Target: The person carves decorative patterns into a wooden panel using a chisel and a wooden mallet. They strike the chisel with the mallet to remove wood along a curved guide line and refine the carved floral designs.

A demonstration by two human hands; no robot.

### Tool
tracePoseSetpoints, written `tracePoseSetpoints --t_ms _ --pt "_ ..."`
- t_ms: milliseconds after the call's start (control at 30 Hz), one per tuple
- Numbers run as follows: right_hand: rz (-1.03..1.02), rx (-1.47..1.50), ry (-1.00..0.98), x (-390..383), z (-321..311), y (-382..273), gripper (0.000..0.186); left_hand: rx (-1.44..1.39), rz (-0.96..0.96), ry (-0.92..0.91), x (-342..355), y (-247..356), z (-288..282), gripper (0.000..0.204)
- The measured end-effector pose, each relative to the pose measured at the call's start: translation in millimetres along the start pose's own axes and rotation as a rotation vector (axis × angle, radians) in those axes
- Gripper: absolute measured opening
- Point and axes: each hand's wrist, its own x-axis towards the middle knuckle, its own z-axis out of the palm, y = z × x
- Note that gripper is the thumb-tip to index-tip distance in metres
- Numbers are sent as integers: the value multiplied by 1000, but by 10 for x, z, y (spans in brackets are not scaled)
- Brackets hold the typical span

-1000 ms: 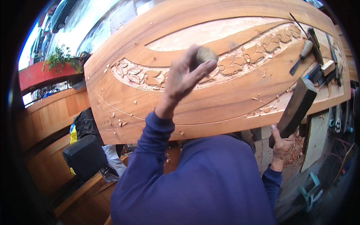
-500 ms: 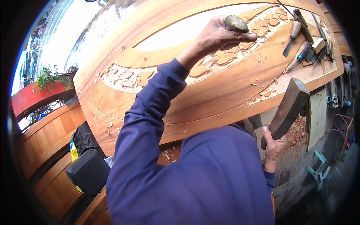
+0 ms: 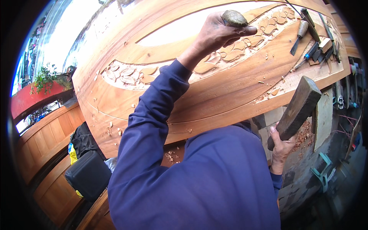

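My left hand (image 3: 214, 33) is closed around an upright tool with a worn, round wooden handle end (image 3: 234, 18); its lower part is hidden beneath the hand, so I cannot see a blade. It is over a large wooden panel (image 3: 214, 101) with a band of carved leaves and flowers (image 3: 232, 55). Off the panel's near edge, at the right, my right hand (image 3: 283, 147) grips a thick, dark rectangular wooden mallet (image 3: 299, 105) by its lower end. The mallet tilts up toward the right, apart from the left hand's tool.
Several chisels, one with a pale wooden handle (image 3: 302, 28) and one with a blue-banded handle (image 3: 308, 55), lie at the panel's right end beside a small wood block (image 3: 326, 45). A black case (image 3: 88, 175) stands at the left. A pale green stool (image 3: 324, 172) is on the floor at right.
My left hand and the handle have shifted slightly left and away from me. The mallet in my right hand has moved a little right and up. Both grips stay the same.
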Motion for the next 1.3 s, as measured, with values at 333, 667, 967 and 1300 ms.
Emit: tracePoseSetpoints --t_ms 333,667,967,1300 --pt "-73 -75 -23 22 56 -105 36 -19 35 57 -64 -2 -9 27" --pt "-403 -175 37 352 159 -760 47 227 62 234 -227 -46 53 29" --pt "-1104 -548 -116 1220 896 -1132 64 343 30 184 -205 -105 121 29" --pt "-889 -683 -175 1079 691 -917 93 75 -77 -420 72 -42 -164 34"
